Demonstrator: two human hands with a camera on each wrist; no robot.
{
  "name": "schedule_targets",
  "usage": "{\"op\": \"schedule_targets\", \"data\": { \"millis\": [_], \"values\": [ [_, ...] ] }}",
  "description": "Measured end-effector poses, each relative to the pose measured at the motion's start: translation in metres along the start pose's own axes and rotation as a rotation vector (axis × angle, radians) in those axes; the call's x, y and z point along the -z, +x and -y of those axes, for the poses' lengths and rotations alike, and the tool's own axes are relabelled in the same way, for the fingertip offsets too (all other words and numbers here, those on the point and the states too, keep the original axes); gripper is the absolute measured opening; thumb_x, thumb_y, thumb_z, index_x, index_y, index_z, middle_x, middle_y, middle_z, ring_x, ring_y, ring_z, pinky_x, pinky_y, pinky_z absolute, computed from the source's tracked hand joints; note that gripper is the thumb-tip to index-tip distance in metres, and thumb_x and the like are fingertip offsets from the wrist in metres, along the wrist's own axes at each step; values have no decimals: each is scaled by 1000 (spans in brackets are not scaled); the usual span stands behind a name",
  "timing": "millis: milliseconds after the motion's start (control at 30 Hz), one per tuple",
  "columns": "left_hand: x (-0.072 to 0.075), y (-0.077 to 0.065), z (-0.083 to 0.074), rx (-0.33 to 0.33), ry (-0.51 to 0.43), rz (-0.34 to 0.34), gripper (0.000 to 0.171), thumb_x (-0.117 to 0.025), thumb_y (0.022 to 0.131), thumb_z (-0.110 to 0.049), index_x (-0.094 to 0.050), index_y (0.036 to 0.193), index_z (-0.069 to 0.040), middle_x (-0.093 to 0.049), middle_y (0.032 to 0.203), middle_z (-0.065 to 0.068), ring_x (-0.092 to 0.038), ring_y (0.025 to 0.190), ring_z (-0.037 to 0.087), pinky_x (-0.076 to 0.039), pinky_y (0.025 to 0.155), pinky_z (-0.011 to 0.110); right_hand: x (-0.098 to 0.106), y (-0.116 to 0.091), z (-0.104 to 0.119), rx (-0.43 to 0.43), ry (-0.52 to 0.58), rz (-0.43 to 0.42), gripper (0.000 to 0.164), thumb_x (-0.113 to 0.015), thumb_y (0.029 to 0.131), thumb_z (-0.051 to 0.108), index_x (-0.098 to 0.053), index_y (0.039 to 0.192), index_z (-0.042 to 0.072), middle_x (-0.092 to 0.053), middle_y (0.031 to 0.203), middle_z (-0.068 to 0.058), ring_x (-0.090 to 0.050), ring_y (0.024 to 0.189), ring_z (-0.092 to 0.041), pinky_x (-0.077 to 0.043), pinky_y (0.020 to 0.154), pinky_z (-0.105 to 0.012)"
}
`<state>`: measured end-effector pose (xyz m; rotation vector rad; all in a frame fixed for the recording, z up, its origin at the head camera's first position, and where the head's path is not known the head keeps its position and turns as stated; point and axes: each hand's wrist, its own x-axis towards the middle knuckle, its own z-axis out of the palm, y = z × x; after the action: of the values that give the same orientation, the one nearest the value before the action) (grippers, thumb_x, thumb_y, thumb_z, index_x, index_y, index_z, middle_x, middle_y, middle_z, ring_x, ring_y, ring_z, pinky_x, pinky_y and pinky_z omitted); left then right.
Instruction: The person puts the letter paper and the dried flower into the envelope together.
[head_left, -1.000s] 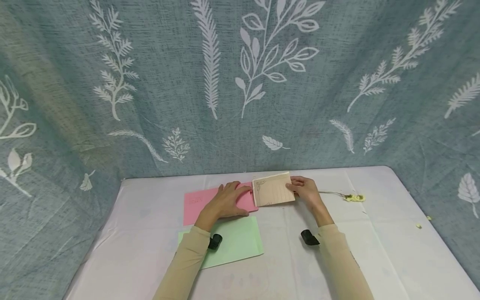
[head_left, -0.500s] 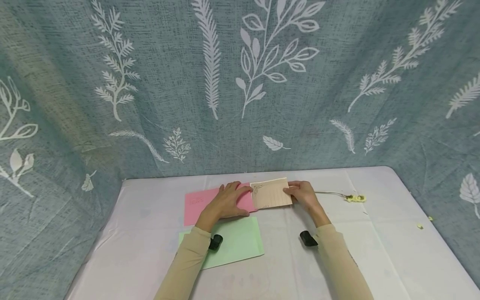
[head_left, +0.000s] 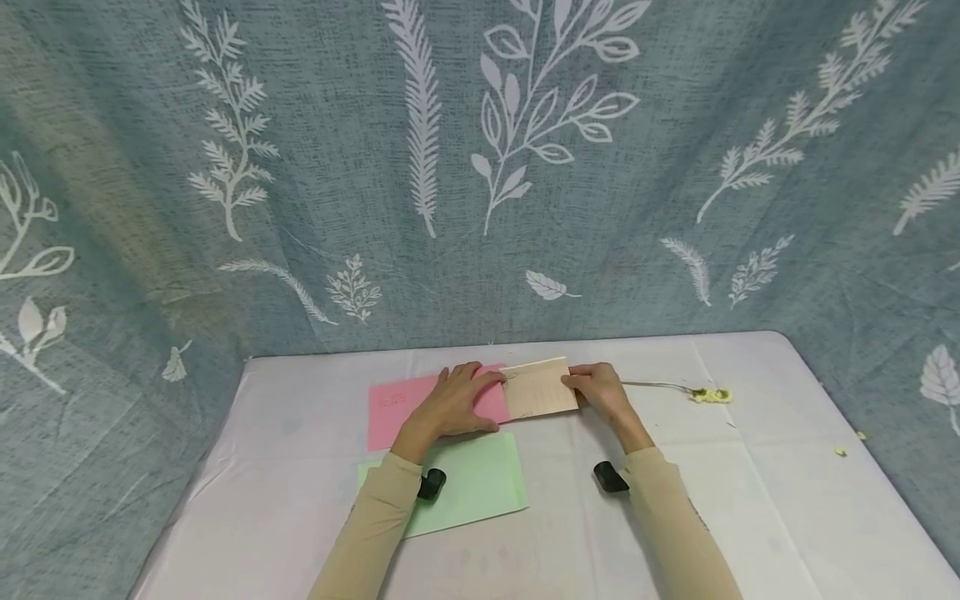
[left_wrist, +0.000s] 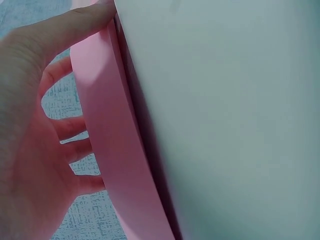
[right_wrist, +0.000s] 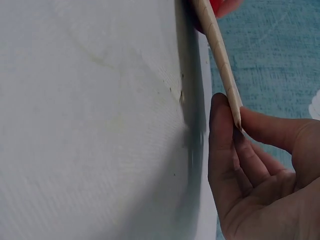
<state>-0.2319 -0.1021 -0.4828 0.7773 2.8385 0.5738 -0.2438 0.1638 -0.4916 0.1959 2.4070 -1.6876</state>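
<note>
A pink envelope (head_left: 397, 406) lies toward the back of the table, its right end against a beige lined letter sheet (head_left: 542, 390). My left hand (head_left: 456, 404) spreads over the envelope and holds it, thumb near its front edge. In the left wrist view the pink paper (left_wrist: 110, 125) bulges between thumb and fingers, with a dark gap along its edge. My right hand (head_left: 603, 392) pinches the outer end of the sheet. Its thumb and fingers close on the folded sheet (right_wrist: 222, 55) in the right wrist view. The sheet's left end is hidden at the envelope.
A light green envelope (head_left: 472, 487) lies in front of the pink one, partly under the left forearm. To the right is a yellow flower (head_left: 709, 396) on a thin stem, with small yellow bits (head_left: 840, 452) near the table's right edge. A patterned curtain (head_left: 480, 167) hangs behind.
My right hand has moved left and slightly down with the beige sheet. More of the sheet's left end is hidden at the pink envelope. The left hand has stayed in place.
</note>
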Motion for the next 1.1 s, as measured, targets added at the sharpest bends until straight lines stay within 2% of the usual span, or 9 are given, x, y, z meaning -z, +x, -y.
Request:
{"op": "schedule_targets", "data": {
  "millis": [167, 300, 433, 700, 1100],
  "values": [
    [0, 0, 0, -3, 9, 1, 74, -83, 76, -43, -50, 141, -28, -40, 147, 18, -35, 138, 37, -19, 113, 64, -2, 0, 0, -2, 26, 17, 32, -59, 97, 9, -62, 119, -14, -69, 105, -27, -71, 75, -17, -59, 68, -30],
    [0, 1, 1, 4, 21, 7, 74, -82, 76, -44, -51, 141, -28, -40, 147, 18, -36, 138, 37, -19, 113, 63, -4, -1, 0, 5, 29, 3, 29, -64, 94, 11, -67, 112, -13, -72, 86, -17, -65, 62, -9, -58, 61, -26],
    [0, 2, 0, 3, 26, 7, 74, -82, 76, -45, -51, 141, -27, -40, 147, 18, -36, 137, 37, -19, 113, 63, -8, 0, 1, 6, 23, 0, 27, -68, 92, 13, -71, 105, -11, -68, 71, -7, -60, 56, -7, -55, 56, -23],
    [2, 4, -3, -10, -4, 17, 72, -82, 77, -43, -51, 140, -27, -40, 147, 18, -36, 137, 38, -18, 113, 63, -15, 0, 1, 5, 46, 21, 26, -67, 92, 8, -69, 106, -13, -68, 71, -7, -61, 56, -7, -55, 56, -21],
    [2, 4, -5, -10, -5, 23, 71, -82, 77, -44, -52, 139, -26, -40, 146, 18, -37, 136, 38, -19, 113, 63, -23, 1, 3, 5, 17, 34, 23, -68, 90, 8, -72, 105, -9, -71, 74, -9, -63, 60, -8, -53, 55, -20]
  ]
}}
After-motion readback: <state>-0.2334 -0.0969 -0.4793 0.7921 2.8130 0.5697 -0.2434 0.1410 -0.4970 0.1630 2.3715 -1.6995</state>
